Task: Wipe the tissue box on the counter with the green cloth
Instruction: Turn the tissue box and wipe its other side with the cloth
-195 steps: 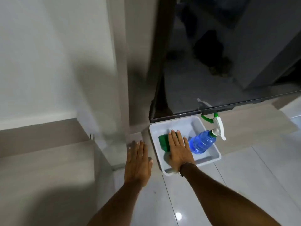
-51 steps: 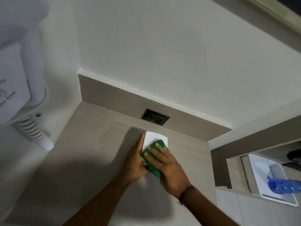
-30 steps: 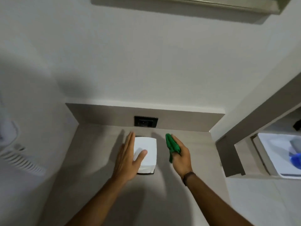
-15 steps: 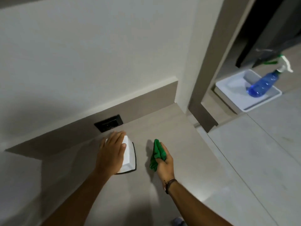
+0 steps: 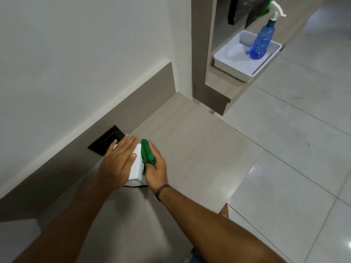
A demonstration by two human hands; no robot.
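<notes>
A single head-worn wide-angle camera looks forward and steeply down from above the pale beige counter point(image 5: 190, 149), close over both forearms. It tilts so the white wall point(image 5: 76, 54) fills the upper left and the glossy grey tiled floor point(image 5: 284, 149) the right. No second view shares the scene.

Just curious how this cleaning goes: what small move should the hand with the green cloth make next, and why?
Probably slide the green cloth along the right side of the tissue box. The right hand already presses the bunched cloth against that side, and the left hand lies flat on top, steadying the box on the counter.
</notes>
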